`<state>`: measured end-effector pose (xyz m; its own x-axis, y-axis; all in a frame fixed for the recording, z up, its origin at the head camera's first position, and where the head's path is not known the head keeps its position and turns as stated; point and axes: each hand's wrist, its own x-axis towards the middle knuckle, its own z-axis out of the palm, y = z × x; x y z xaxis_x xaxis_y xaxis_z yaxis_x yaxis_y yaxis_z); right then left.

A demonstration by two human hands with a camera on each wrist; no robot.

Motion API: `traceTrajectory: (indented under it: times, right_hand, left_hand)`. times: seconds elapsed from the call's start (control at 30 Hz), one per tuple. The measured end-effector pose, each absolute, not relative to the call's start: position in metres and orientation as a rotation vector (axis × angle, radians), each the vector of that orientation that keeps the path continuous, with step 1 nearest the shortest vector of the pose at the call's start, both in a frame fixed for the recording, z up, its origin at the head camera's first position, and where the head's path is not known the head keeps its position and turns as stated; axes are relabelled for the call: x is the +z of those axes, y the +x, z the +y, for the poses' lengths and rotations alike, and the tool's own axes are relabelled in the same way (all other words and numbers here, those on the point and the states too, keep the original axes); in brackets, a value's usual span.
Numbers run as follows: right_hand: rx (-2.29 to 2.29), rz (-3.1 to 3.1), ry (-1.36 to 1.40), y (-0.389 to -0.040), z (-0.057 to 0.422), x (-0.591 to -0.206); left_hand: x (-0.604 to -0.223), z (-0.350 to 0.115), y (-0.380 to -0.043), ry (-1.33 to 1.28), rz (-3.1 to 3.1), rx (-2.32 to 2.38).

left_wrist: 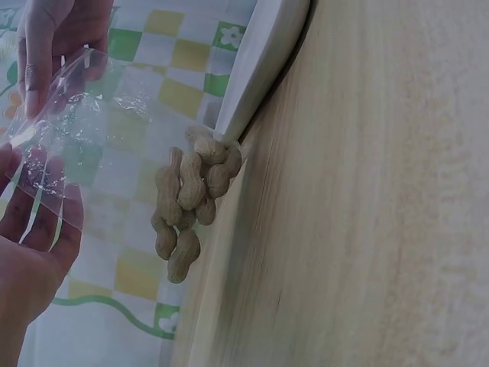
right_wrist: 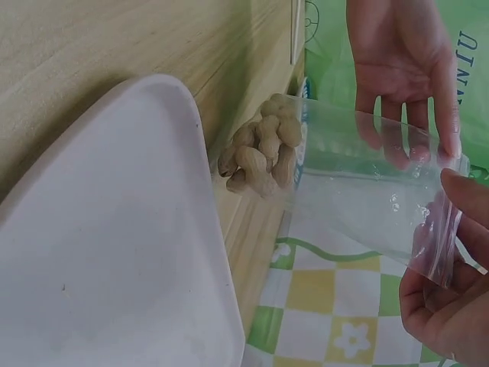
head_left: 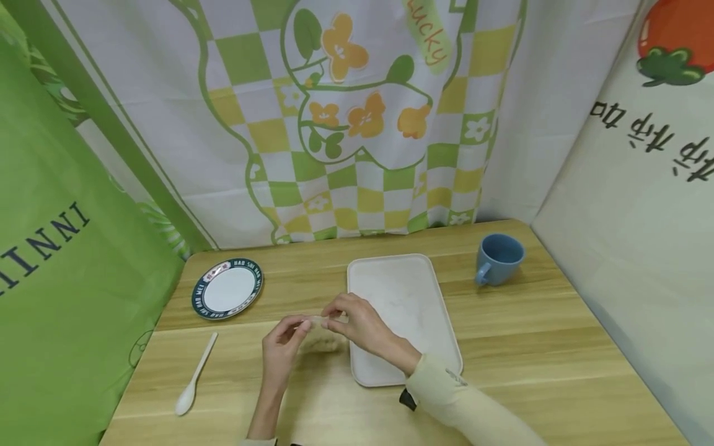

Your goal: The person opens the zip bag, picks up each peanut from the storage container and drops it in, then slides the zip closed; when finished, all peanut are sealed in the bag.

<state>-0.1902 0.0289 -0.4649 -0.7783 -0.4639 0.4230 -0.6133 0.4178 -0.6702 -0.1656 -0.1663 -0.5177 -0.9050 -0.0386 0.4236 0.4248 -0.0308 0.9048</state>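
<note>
A clear plastic bag [right_wrist: 351, 183] hangs between both hands, with several unshelled peanuts [right_wrist: 263, 149] gathered at its bottom. My left hand [head_left: 281, 353] pinches one top corner between thumb and fingers. At the other top corner, my right hand [head_left: 362, 325] pinches the bag's rim. In the left wrist view the peanuts [left_wrist: 191, 202] hang close beside the tray's edge. The white rectangular tray [head_left: 398, 297] lies on the table, partly under the right forearm.
A plate with a dark patterned rim [head_left: 255, 297] lies at the back left, and a white spoon [head_left: 195, 378] in front of it. A blue mug [head_left: 496, 266] stands at the back right of the wooden table [head_left: 535, 378]. Patterned cloth [head_left: 357, 186] hangs behind.
</note>
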Motion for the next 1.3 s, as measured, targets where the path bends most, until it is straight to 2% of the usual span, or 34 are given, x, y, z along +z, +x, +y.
traceTrajectory:
  times: [0.53,0.87,1.3]
  right_hand:
    - [1.385,-2.484,1.005,-0.1905,0.0235,-0.4667]
    - [1.410,-2.380,1.072,-0.1918,0.0231,-0.4691]
    - [1.416,-2.490,0.999,-0.1918,0.0292,-0.4719]
  left_hand:
    - [-0.5154,-0.1684,-0.1665,-0.553,-1.926,-2.005]
    - [-0.5122,-0.1642,-0.1663,-0.501,-1.984,-2.107]
    - [-0.5117,-0.1623,-0.1675,-0.470,-2.015,-2.036]
